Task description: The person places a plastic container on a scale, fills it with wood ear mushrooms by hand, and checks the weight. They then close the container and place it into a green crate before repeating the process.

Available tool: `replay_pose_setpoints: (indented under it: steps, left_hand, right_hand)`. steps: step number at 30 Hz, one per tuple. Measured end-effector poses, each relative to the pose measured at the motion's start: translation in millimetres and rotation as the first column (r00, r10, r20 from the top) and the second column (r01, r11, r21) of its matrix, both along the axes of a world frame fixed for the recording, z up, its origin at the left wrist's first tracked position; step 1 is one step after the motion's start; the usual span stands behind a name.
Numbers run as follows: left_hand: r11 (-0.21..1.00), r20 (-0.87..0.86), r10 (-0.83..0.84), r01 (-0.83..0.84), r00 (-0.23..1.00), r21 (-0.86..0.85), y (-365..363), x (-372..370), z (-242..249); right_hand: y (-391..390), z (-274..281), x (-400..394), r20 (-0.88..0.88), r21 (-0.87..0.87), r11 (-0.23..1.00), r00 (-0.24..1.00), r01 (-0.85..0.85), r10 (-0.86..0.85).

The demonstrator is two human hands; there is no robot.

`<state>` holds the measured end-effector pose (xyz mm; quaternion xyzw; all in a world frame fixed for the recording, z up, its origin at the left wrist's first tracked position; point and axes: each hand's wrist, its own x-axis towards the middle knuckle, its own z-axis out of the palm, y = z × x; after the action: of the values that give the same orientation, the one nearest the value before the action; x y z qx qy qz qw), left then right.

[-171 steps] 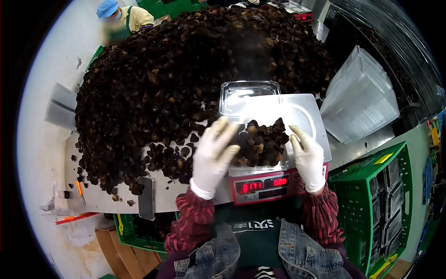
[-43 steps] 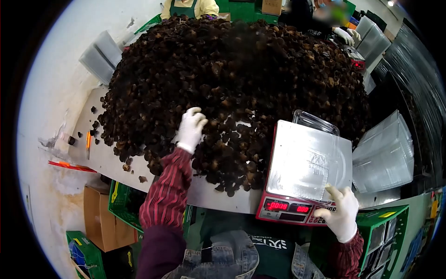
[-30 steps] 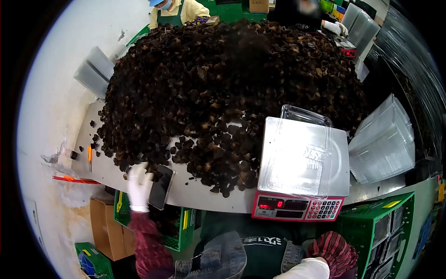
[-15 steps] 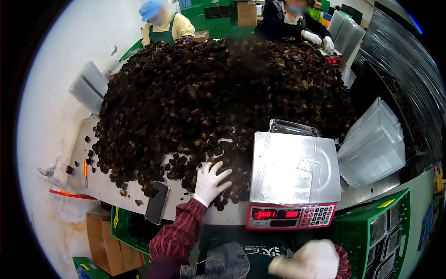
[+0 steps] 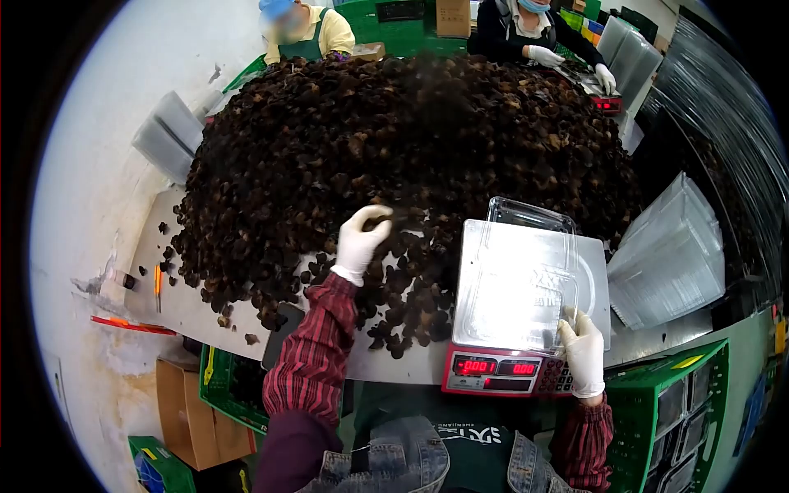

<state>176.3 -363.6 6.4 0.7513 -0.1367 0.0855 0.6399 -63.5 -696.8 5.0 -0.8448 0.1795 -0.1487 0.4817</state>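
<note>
A large heap of dark dried pieces, like black fungus (image 5: pixel 329 148), covers the table. My left hand (image 5: pixel 362 238), in a white glove, is at the heap's near edge, its fingers curled; whether a piece is between them is hidden. On the red and silver scale (image 5: pixel 493 374) lies a clear plastic tray (image 5: pixel 514 287). My right hand (image 5: pixel 582 349), also gloved, pinches the tray's near right edge above the keypad. Another clear tray (image 5: pixel 530 215) sits behind the scale.
Stacked clear trays (image 5: pixel 674 255) stand right of the scale, more (image 5: pixel 168 135) at the left. A phone (image 5: pixel 282 333) is partly under my left sleeve. Green crates (image 5: pixel 682 411) flank the table. Two people (image 5: pixel 316 33) (image 5: pixel 534 29) work across the heap.
My left hand has moved up and its spread fingers have curled. My right hand has risen from below the table edge to the tray on the scale. The view has shifted slightly.
</note>
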Motion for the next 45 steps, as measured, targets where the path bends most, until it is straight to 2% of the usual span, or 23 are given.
replay_pose_setpoints:
  steps: [2, 3, 5, 6, 7, 9, 12, 14, 15, 16, 18, 21, 23, 25, 27, 31, 34, 35, 36, 37, 39, 43, 45]
  left_hand:
    - [0.983, -0.012, -0.178, 0.177, 0.984, -0.052, -44, -33, 58]
    - [0.961, 0.106, -0.276, 0.273, 0.955, 0.040, -65, -50, 75]
    - [0.850, 0.444, -0.516, 0.373, 0.732, 0.373, -101, -71, 68]
    - [0.719, 0.478, -0.636, 0.242, 0.606, 0.651, -114, -84, 69]
    - [0.571, 0.383, -0.740, 0.216, 0.553, 0.792, -129, -95, 65]
    - [0.467, 0.271, -0.835, 0.353, 0.480, 0.811, -142, -97, 55]
    - [0.520, 0.278, -0.832, 0.499, 0.480, 0.694, -131, -92, 70]
    - [0.612, 0.328, -0.786, 0.583, 0.524, 0.534, -117, -80, 88]
    - [0.722, 0.352, -0.684, 0.522, 0.639, 0.454, -107, -73, 91]
    - [0.824, 0.340, -0.546, 0.417, 0.766, 0.384, -95, -55, 71]
    - [0.879, 0.235, -0.356, 0.239, 0.905, 0.412, -75, -20, 42]
    - [0.720, 0.036, -0.370, 0.262, 0.928, 0.643, -45, 13, -49]
    - [0.443, -0.058, -0.434, 0.269, 0.899, 0.856, -47, -11, -56]
    - [0.323, -0.047, -0.527, 0.251, 0.849, 0.912, -47, -33, -50]
    - [0.457, 0.163, -0.562, 0.140, 0.811, 0.878, -38, -34, -58]
    - [0.587, 0.197, -0.422, 0.101, 0.885, 0.803, -22, -24, -63]
    - [0.805, 0.161, -0.278, 0.138, 0.947, 0.577, -10, 1, -78]
    - [0.878, 0.345, -0.217, 0.028, 0.913, 0.478, -6, 14, -84]
    - [0.941, 0.028, -0.128, 0.112, 0.991, 0.321, -2, 20, -77]
    - [0.982, -0.305, -0.082, 0.130, 0.949, 0.139, 1, 22, -66]
    - [0.996, -0.303, -0.092, 0.088, 0.948, -0.028, -4, 28, -49]
    - [0.955, 0.014, -0.297, 0.297, 0.955, 0.018, -65, -26, 54]
    - [0.873, 0.225, -0.477, 0.427, 0.850, 0.236, -97, -55, 69]
  right_hand:
    - [22, 35, 7, -0.089, 0.104, 0.994, 0.996, 0.038, -0.029]
    - [33, 47, 11, -0.181, 0.202, 0.975, 0.982, 0.090, -0.053]
    - [41, 47, 18, -0.141, 0.162, 0.983, 0.988, 0.081, -0.058]
    - [45, 50, 23, -0.151, 0.208, 0.973, 0.986, 0.099, -0.068]
    - [46, 52, 24, -0.161, 0.253, 0.960, 0.984, 0.119, -0.080]
    - [40, 42, 28, -0.130, 0.175, 0.980, 0.989, 0.094, -0.072]
    - [34, 37, 29, -0.117, 0.231, 0.968, 0.990, 0.100, -0.074]
    - [22, 18, 26, -0.073, 0.113, 0.988, 0.992, 0.108, -0.100]
    - [20, 13, 29, 0.000, 0.012, 0.994, 0.994, 0.110, -0.110]
    - [16, 14, 24, -0.075, 0.101, 0.986, 0.989, 0.134, -0.127]
    - [17, 19, 22, -0.016, 0.102, 0.986, 0.991, 0.132, -0.131]
    - [22, 20, 22, -0.007, 0.105, 0.986, 0.991, 0.130, -0.130]
    - [28, 22, 22, 0.026, 0.087, 0.983, 0.986, 0.159, -0.162]
    - [24, 21, 22, 0.058, -0.124, 0.970, 0.978, 0.207, -0.201]
    - [22, 30, 21, 0.095, -0.135, 0.960, 0.968, 0.246, -0.234]
    - [17, 36, 21, 0.209, -0.151, 0.950, 0.948, 0.272, -0.238]
    - [16, 35, 18, 0.198, -0.118, 0.959, 0.952, 0.258, -0.232]
    - [15, 33, 16, 0.181, -0.103, 0.966, 0.959, 0.238, -0.217]
    - [15, 33, 14, 0.132, -0.048, 0.972, 0.966, 0.230, -0.222]
    - [15, 31, 12, 0.136, -0.047, 0.971, 0.965, 0.234, -0.226]
    - [14, 27, 13, 0.114, -0.061, 0.976, 0.973, 0.210, -0.202]
    - [15, 24, 17, 0.142, -0.069, 0.977, 0.971, 0.202, -0.191]
    - [20, 31, 20, 0.181, -0.218, 0.954, 0.969, 0.205, -0.166]
